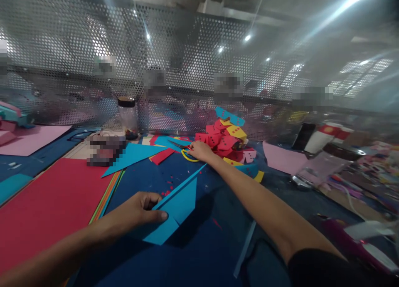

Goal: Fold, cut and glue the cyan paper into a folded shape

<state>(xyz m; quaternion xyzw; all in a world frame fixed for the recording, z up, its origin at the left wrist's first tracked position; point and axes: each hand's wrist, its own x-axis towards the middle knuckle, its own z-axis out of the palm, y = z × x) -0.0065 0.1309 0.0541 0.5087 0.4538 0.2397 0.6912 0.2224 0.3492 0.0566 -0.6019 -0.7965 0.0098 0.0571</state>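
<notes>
My left hand (149,209) pinches a folded piece of blue paper (182,206) between thumb and fingers, holding it above the dark blue table top. A short slit shows near the paper's lower edge. Stretched out to the far side of the table, my right hand (201,150) is closed on the scissors (188,154), which have yellow handles; their dark blades point left over blue paper scraps. Just beyond that hand lies a heap of red, yellow and blue dotted paper shapes (222,139).
Stacked coloured sheets with red on top (59,199) lie at the left. A lidded jar (127,117) stands before the perforated metal screen (187,58). Pink paper (283,157), a tilted clear jar (327,166) and a purple device with a white part (358,241) are at right.
</notes>
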